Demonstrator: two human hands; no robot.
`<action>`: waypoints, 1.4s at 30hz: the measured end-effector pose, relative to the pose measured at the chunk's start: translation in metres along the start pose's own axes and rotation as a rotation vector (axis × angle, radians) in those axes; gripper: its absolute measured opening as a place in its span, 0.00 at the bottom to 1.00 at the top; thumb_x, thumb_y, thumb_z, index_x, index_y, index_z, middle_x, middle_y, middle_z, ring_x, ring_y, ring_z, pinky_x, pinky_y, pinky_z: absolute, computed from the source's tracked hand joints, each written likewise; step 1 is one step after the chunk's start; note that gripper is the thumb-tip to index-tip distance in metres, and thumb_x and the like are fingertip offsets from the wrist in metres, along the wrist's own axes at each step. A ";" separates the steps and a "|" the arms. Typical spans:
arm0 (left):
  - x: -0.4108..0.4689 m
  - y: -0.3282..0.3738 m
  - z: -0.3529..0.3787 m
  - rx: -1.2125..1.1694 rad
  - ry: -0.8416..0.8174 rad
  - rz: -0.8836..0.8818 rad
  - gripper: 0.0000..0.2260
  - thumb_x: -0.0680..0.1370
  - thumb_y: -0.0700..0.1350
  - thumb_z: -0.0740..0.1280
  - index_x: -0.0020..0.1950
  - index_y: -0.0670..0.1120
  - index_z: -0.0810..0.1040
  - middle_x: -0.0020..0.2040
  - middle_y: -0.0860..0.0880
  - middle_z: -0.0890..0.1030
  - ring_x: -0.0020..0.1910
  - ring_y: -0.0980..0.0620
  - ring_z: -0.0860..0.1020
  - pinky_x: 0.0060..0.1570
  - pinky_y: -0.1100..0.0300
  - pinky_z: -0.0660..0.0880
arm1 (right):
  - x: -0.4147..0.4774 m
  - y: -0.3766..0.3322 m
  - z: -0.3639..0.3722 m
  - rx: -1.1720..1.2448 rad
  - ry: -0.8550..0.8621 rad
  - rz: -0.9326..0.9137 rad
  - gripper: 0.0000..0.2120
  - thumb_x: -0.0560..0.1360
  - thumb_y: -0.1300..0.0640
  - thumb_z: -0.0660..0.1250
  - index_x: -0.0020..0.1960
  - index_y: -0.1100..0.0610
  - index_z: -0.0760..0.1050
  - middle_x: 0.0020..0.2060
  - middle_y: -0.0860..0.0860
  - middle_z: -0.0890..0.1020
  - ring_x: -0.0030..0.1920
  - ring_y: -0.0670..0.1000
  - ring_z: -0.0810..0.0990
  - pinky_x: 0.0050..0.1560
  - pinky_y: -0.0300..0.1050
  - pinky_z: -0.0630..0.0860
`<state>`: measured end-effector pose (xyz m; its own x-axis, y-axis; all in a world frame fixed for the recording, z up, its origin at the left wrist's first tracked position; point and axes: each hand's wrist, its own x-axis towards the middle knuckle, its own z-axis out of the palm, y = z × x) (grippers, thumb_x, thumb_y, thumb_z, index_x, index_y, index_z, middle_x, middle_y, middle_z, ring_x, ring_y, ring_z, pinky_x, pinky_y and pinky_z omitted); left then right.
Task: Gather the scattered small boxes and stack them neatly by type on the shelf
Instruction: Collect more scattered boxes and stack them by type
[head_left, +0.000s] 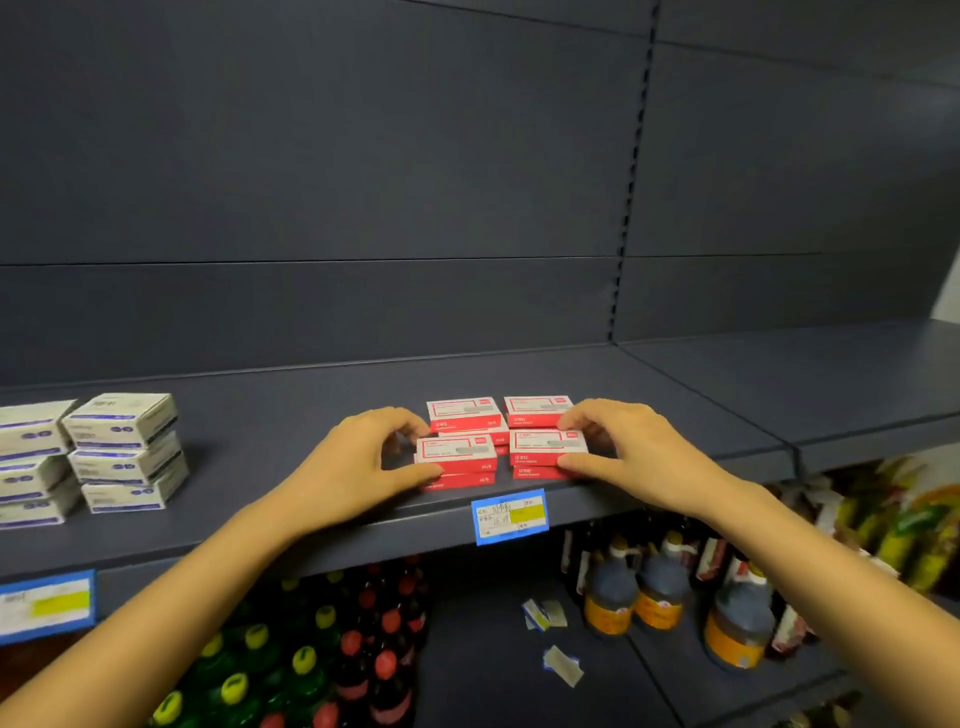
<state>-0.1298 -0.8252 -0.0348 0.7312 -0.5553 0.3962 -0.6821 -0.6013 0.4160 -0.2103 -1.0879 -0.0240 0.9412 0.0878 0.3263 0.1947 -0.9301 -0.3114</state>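
Observation:
Several small red-and-white boxes stand in low stacks, two rows of two, near the front of the dark grey shelf. My left hand presses the left side of the front left stack, thumb at its front edge. My right hand holds the right side of the front right stack, thumb at the front and fingers over the top corner. Far left on the same shelf, white-and-blue boxes stand in stacks three high.
A blue-framed price tag sits on the shelf's front edge below the red boxes, another at the left. The lower shelf holds dark bottles with coloured caps, brown jugs and loose paper tags. Shelf back panel rises behind.

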 end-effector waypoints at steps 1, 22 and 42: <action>-0.001 0.002 0.000 0.013 0.013 -0.009 0.15 0.72 0.53 0.69 0.56 0.49 0.75 0.53 0.54 0.79 0.48 0.55 0.76 0.50 0.59 0.76 | 0.002 0.002 0.001 -0.014 -0.002 -0.013 0.17 0.73 0.46 0.67 0.59 0.50 0.72 0.59 0.46 0.77 0.54 0.44 0.76 0.54 0.39 0.74; -0.127 0.002 -0.095 0.701 0.381 -0.482 0.12 0.77 0.50 0.62 0.56 0.47 0.75 0.56 0.48 0.79 0.57 0.46 0.74 0.51 0.53 0.72 | 0.075 -0.156 0.045 0.000 0.012 -0.747 0.13 0.76 0.45 0.61 0.58 0.46 0.73 0.58 0.42 0.77 0.59 0.48 0.74 0.53 0.46 0.71; -0.350 -0.093 -0.251 0.828 0.309 -0.774 0.15 0.77 0.53 0.61 0.59 0.46 0.75 0.55 0.47 0.79 0.55 0.49 0.75 0.48 0.57 0.71 | 0.075 -0.440 0.145 0.041 -0.130 -0.883 0.16 0.76 0.46 0.61 0.62 0.49 0.72 0.61 0.47 0.76 0.60 0.50 0.74 0.54 0.49 0.72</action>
<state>-0.3243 -0.4305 -0.0065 0.8382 0.2172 0.5002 0.2398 -0.9706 0.0194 -0.1851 -0.6203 0.0084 0.4671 0.8079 0.3594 0.8706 -0.4913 -0.0270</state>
